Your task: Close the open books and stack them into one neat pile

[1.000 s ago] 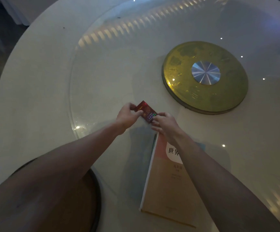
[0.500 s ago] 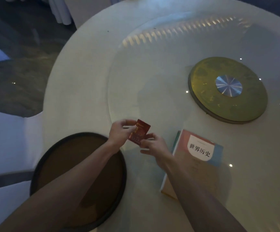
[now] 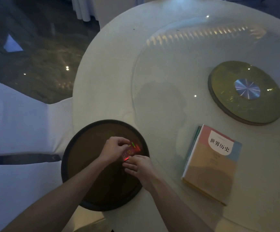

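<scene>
A pile of closed books [image 3: 209, 163] lies on the glass turntable at the right; the top one has a tan, pink and blue cover with black Chinese characters. My left hand [image 3: 115, 149] and my right hand [image 3: 138, 167] both pinch a small shiny red card [image 3: 131, 150], one at each end, low over a round dark tray [image 3: 85, 164]. Both hands are well left of the books. I cannot tell whether the card touches the tray.
The round white table [image 3: 105, 91] carries a glass turntable [image 3: 169, 67] with a gold hub disc [image 3: 246, 92] at the right. A white-covered chair [image 3: 15, 124] stands at the left, beyond the table's edge. Dark floor lies at the upper left.
Both hands have carried the red card from above the books leftwards and down over the dark tray. My head has turned left, so the books now sit at the right.
</scene>
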